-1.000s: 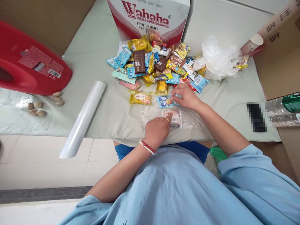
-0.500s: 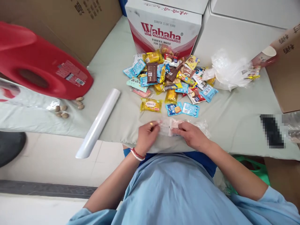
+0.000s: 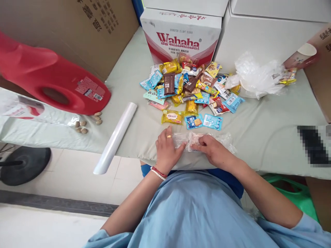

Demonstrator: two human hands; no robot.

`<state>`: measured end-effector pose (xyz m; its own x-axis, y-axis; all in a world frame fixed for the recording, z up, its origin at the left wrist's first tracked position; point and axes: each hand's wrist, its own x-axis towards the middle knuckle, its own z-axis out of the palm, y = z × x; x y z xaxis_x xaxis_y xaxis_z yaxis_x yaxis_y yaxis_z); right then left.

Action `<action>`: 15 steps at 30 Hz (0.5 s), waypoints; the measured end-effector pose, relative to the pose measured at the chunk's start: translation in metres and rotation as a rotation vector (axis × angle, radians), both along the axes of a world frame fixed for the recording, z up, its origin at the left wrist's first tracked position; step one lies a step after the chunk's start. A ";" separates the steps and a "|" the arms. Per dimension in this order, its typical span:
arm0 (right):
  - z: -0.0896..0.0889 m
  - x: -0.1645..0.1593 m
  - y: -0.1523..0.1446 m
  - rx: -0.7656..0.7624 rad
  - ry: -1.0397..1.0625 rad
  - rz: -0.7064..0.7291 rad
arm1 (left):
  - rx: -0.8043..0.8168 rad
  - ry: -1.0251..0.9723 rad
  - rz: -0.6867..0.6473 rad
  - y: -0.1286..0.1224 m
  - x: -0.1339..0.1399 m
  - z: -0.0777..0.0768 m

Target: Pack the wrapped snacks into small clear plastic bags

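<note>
A pale pink snack packet (image 3: pixel 195 138) lies in a clear plastic bag (image 3: pixel 180 138) near the front edge of the table. My right hand (image 3: pixel 213 148) has its thumb and curled fingers closed on the packet. At the bag's left end, my left hand (image 3: pixel 167 147) rests with fingers stretched out and thumb apart, the thumb tip at the plastic. Just beyond my hands are a yellow wrapped cake (image 3: pixel 172 117) and two blue snack packets, one a blue biscuit packet (image 3: pixel 193 121). Behind these rises a heap of mixed wrapped snacks (image 3: pixel 190 84).
A clear roll of film (image 3: pixel 116 137) overhangs the front edge at left. Beyond it are a red jug (image 3: pixel 62 82) and several brown nuts (image 3: pixel 82 126). A Wahaha carton (image 3: pixel 181 29) stands behind the heap. Crumpled clear plastic (image 3: pixel 258 75) and a paper cup (image 3: pixel 301 55) are at right.
My left hand has opened from a pinch on the plastic, its fingers now spread at the bag's left end. My right hand stays on the pink packet. The camera view has shifted slightly.
</note>
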<state>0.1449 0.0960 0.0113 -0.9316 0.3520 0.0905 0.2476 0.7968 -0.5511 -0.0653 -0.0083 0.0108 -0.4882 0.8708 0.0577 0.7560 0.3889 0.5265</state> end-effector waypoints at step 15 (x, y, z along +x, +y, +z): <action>0.022 0.011 -0.015 -0.116 0.025 -0.067 | 0.127 -0.768 -0.237 0.028 0.036 0.041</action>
